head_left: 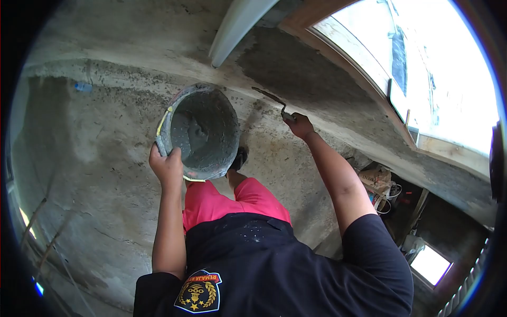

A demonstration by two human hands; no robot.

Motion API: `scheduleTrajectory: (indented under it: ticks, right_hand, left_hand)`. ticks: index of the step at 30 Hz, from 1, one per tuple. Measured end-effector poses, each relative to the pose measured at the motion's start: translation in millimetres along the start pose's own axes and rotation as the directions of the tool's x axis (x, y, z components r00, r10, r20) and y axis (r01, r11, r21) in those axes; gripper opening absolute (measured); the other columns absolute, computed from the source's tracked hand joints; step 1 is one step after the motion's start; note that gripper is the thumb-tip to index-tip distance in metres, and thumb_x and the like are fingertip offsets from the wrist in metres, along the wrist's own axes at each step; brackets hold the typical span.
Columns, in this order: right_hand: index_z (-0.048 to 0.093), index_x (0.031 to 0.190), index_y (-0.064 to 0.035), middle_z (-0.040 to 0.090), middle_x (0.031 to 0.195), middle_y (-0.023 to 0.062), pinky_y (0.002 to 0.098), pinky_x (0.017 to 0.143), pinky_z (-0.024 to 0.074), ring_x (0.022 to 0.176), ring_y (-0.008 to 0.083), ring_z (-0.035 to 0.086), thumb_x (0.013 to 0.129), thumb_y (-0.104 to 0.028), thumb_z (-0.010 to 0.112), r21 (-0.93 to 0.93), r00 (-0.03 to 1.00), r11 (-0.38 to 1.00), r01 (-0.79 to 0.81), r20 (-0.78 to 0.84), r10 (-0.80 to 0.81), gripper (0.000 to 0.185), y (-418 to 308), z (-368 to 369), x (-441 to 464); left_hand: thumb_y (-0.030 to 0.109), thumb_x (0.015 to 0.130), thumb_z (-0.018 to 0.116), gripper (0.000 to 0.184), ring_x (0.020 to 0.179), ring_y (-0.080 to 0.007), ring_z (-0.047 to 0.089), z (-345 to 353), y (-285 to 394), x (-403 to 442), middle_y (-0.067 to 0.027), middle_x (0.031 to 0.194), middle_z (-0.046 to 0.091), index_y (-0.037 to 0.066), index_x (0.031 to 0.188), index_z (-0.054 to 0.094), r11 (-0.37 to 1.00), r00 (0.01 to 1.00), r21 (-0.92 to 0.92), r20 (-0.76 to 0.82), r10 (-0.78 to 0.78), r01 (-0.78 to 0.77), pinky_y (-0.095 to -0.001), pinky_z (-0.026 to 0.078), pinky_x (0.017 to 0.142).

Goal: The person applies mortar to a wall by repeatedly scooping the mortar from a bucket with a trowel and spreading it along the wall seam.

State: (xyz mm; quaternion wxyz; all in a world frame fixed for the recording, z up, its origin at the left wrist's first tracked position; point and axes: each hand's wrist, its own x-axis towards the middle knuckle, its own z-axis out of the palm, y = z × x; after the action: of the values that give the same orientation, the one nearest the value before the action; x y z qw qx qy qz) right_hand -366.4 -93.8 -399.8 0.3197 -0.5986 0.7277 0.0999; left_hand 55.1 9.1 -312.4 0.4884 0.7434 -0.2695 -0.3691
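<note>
My left hand (167, 165) is closed on the rim of a round bucket (219, 124), whose inside is coated with grey mortar. Some wet mortar (198, 136) lies at its bottom, and the opening is tilted toward me. To the right of the bucket, my right hand (299, 126) grips the handle of a trowel (272, 96). The thin dark blade points up and left, close to the grey wall (317, 100); whether it touches the wall cannot be made out.
A pale pipe (237, 29) comes down above the bucket. At the upper right is a wooden window frame (364, 68). A plastic bottle (83, 87) lies at the left. Bags (376, 180) and clutter sit at the right, sticks (50, 248) at the lower left.
</note>
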Motion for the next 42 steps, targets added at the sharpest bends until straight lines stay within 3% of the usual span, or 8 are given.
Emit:
scheduleTrajectory:
  ticks: [10,16,19,23,28,33,35,42]
  right_hand:
    - [0.067,0.104,-0.0062,0.068,0.08,0.0116,0.0387,0.066,0.0549,0.077,0.0257,0.069,0.089,-0.051,0.061,-0.463,0.818,0.755,0.464,-0.102,-0.566,0.047,42,62,82]
    - [0.066,0.099,-0.0045,0.062,0.061,0.0076,0.0343,0.053,0.0522,0.049,0.0215,0.063,0.091,-0.056,0.056,0.195,0.995,0.979,0.065,-0.091,-0.048,0.053,42,64,61]
    - [0.041,0.142,-0.0211,0.067,0.097,0.0139,0.048,0.077,0.0549,0.092,0.0346,0.067,0.095,-0.02,0.046,-0.186,0.995,0.982,-0.025,0.086,0.042,0.047,29,55,35]
    - [0.067,0.103,-0.0031,0.07,0.078,0.013,0.0389,0.061,0.0555,0.064,0.0252,0.069,0.091,-0.053,0.058,0.009,0.993,1.0,0.02,-0.118,-0.018,0.052,37,73,28]
    - [0.043,0.139,-0.0198,0.067,0.093,0.0184,0.0499,0.071,0.0557,0.087,0.0388,0.068,0.094,-0.019,0.046,-0.404,0.892,0.833,0.378,-0.082,-0.445,0.045,7,67,44]
    - [0.045,0.138,-0.0202,0.067,0.087,0.0169,0.0491,0.069,0.0562,0.081,0.0378,0.068,0.094,-0.018,0.045,-0.216,0.993,0.969,0.12,0.045,-0.112,0.044,-22,36,35]
    - [0.067,0.102,-0.0055,0.069,0.104,0.0212,0.0449,0.084,0.0526,0.101,0.0372,0.066,0.09,-0.06,0.053,-0.091,0.992,0.995,-0.042,-0.118,0.031,0.058,-22,34,12]
    - [0.062,0.12,-0.0137,0.067,0.095,0.0198,0.0487,0.087,0.0526,0.098,0.0399,0.065,0.098,-0.048,0.043,-0.248,0.992,0.964,0.094,-0.062,-0.112,0.045,-50,41,18]
  left_hand:
    - [-0.004,0.075,0.058,0.033,0.085,-0.0155,0.062,4,-3,9,-0.0105,0.097,0.067,-0.01,0.107,0.06,0.991,0.991,-0.013,0.012,-0.132,0.132,-0.03,0.05,0.079]
    - [-0.004,0.075,0.058,0.034,0.086,-0.0146,0.062,0,-10,8,-0.0106,0.099,0.067,-0.01,0.108,0.06,0.994,0.993,-0.02,0.035,-0.109,0.11,-0.0291,0.05,0.079]
    - [-0.004,0.074,0.057,0.033,0.085,-0.0141,0.062,-1,-10,9,-0.0101,0.097,0.067,-0.009,0.107,0.06,0.995,0.995,-0.035,0.028,-0.092,0.093,-0.0288,0.05,0.078]
    - [-0.004,0.074,0.057,0.032,0.083,-0.0139,0.062,0,-13,12,-0.0094,0.095,0.067,-0.009,0.106,0.061,0.997,0.997,-0.015,0.033,-0.073,0.073,-0.0288,0.05,0.077]
    - [-0.004,0.074,0.058,0.032,0.083,-0.0143,0.062,-2,-12,10,-0.0096,0.096,0.067,-0.009,0.106,0.061,0.994,0.993,0.04,0.06,-0.106,0.104,-0.0288,0.05,0.078]
    - [-0.004,0.074,0.058,0.033,0.087,-0.0151,0.062,0,-16,8,-0.0107,0.098,0.067,-0.01,0.107,0.06,0.996,0.994,-0.014,0.056,-0.093,0.093,-0.0292,0.049,0.081]
    - [-0.004,0.074,0.058,0.033,0.088,-0.0155,0.062,-2,-20,8,-0.011,0.098,0.067,-0.01,0.107,0.06,0.994,0.993,-0.016,0.063,-0.103,0.104,-0.0294,0.049,0.082]
    - [-0.004,0.074,0.058,0.033,0.086,-0.0156,0.063,-2,-26,6,-0.0107,0.097,0.067,-0.01,0.106,0.06,0.994,0.992,0.025,0.075,-0.105,0.103,-0.0305,0.05,0.082]
